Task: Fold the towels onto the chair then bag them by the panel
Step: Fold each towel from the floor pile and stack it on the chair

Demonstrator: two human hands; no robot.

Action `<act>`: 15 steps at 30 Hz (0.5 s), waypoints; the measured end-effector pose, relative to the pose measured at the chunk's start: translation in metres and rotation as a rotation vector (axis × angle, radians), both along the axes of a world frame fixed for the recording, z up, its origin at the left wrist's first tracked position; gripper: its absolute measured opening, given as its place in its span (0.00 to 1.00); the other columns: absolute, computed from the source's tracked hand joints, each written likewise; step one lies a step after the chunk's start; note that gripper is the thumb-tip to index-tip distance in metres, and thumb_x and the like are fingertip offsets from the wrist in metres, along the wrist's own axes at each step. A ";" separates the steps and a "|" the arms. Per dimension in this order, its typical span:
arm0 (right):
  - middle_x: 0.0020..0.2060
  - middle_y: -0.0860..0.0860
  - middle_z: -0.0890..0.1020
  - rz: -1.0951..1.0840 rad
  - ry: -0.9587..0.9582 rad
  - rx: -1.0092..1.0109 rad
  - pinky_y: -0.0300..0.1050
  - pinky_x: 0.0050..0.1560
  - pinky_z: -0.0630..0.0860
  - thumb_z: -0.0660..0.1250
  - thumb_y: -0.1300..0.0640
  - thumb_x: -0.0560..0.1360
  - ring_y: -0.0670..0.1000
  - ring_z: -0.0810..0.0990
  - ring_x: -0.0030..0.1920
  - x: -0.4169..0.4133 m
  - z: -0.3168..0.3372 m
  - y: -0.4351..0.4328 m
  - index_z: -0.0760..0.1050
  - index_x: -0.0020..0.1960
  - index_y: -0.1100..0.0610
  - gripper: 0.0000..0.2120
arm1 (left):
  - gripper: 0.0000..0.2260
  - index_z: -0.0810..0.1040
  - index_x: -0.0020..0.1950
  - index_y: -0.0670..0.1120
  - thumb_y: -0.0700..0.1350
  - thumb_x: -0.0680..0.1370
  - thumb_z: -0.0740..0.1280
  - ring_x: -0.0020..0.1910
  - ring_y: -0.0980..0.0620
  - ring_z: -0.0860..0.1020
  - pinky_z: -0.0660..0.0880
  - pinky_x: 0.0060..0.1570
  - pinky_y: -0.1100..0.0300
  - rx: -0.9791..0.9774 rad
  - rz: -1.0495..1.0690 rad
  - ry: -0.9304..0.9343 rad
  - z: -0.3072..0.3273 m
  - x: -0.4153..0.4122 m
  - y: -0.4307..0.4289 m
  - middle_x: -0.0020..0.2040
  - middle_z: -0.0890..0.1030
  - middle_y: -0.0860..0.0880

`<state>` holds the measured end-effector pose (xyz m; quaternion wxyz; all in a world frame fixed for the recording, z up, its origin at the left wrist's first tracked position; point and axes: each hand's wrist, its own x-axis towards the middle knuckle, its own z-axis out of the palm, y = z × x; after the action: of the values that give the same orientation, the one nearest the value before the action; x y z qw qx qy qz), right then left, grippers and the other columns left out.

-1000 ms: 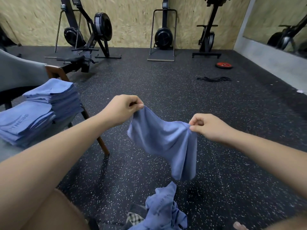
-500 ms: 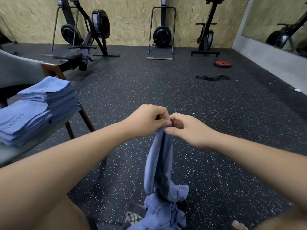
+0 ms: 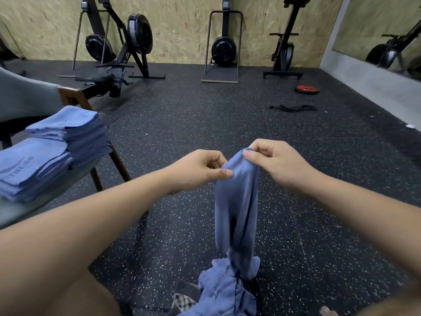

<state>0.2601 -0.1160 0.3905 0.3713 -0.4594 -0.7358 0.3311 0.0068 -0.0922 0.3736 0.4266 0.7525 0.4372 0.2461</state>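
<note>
Blue towel [image 3: 237, 201]: held in mid-air in front of the person, pinched at its top by both hands.
Left hand [image 3: 200, 172]: closed, with thumb and forefinger nipping the towel's upper left edge.
Right hand [image 3: 273, 165]: closed, with curled fingers gripping the top hem, a little higher than the left. The two hands are close together.
Long axis: vertical. The towel is gathered into a narrow column, with the hem up at the hands and the lower end pointing straight down. It appears to meet the heap [image 3: 223, 290] of unfolded towels on the floor [image 3: 182, 124].
Risk, as judged: with the corners bunched this close, the halves may not line up, which would give a skewed fold. The trailing end could snag the heap and drag another towel up with it. One weak pinch would be enough to drop the towel.
Beside the heap: a scrap of checked cloth [image 3: 182, 302] at the bottom edge. It cannot be told what it is.
Chair [image 3: 75, 99]: to the person's left, wooden-framed, with its seat carrying two piles of folded towels.
Far stack [image 3: 68, 131]: the taller pile, sitting out at the seat's front corner, above the legs.
Near stack [image 3: 29, 165]: touches the far stack and shows pale lettering.
Risk there: one more towel laid off-centre on the corner pile could tip it over the seat's edge.
Beyond: rowing machines [image 3: 118, 49] along the board wall, with a red weight plate [image 3: 306, 89] and a black band [image 3: 292, 108] on the speckled rubber.
</note>
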 end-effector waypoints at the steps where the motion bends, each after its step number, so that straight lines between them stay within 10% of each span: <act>1: 0.38 0.49 0.79 -0.008 0.016 0.000 0.39 0.39 0.66 0.68 0.54 0.85 0.43 0.71 0.37 0.005 0.002 0.002 0.81 0.49 0.61 0.12 | 0.10 0.83 0.51 0.45 0.51 0.80 0.76 0.34 0.57 0.70 0.66 0.33 0.64 0.002 0.009 0.012 0.000 -0.003 0.002 0.38 0.79 0.55; 15: 0.41 0.54 0.81 -0.245 0.180 0.058 0.54 0.49 0.74 0.69 0.50 0.85 0.52 0.74 0.42 0.055 0.013 0.018 0.82 0.49 0.58 0.13 | 0.06 0.85 0.44 0.56 0.53 0.80 0.75 0.30 0.59 0.73 0.71 0.34 0.61 0.257 0.191 0.549 0.004 -0.074 0.039 0.35 0.83 0.56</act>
<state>0.3156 -0.0978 0.4036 0.4866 -0.5032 -0.6473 0.3018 -0.0676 -0.0536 0.3772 0.1690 0.7940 0.5703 0.1258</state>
